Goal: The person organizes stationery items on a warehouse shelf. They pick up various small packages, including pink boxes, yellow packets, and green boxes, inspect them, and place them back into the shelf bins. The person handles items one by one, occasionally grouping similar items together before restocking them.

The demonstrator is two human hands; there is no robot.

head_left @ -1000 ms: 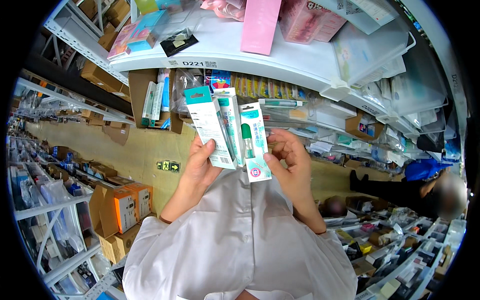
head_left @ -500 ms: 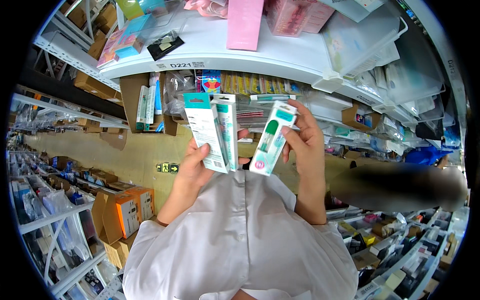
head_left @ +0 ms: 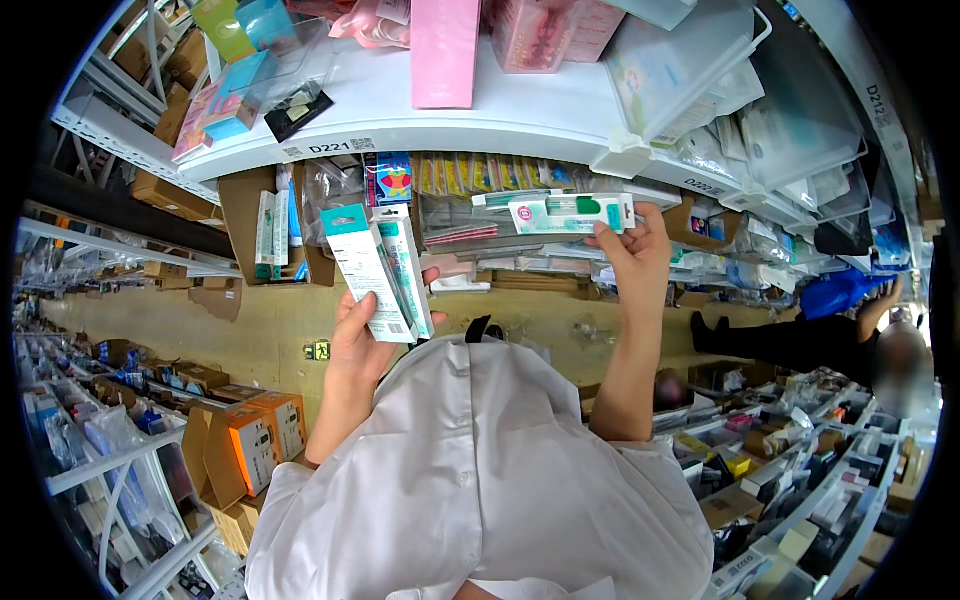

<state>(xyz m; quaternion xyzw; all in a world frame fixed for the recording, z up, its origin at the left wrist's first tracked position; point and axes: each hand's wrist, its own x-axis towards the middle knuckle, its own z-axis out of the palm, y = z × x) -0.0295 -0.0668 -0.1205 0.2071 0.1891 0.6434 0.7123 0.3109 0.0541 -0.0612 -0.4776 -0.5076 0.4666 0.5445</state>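
In my left hand (head_left: 362, 325), closed with the thumb across the front, are two slim white-and-teal cartons (head_left: 368, 275) with hang tabs, side by side and upright. My right hand (head_left: 637, 248) pinches the tab end of a similar slim white carton (head_left: 572, 214), which lies almost level and shows a green shape on its front. That carton is at the front of the lower shelf, over or against other slim packs (head_left: 495, 203); whether it touches them I cannot tell.
Above is a white shelf (head_left: 380, 135) with a pink box (head_left: 445, 55) and clear plastic bins (head_left: 680, 65). Below its left part stands an open cardboard box (head_left: 240, 215) with slim cartons. Yellow packs (head_left: 480, 172) line the lower shelf. A person in dark clothing (head_left: 800, 343) is at the right.
My right hand has moved right and turned its carton from upright to nearly level, toward the lower shelf. The two cartons in my left hand have shifted left. The person at right shows more clearly.
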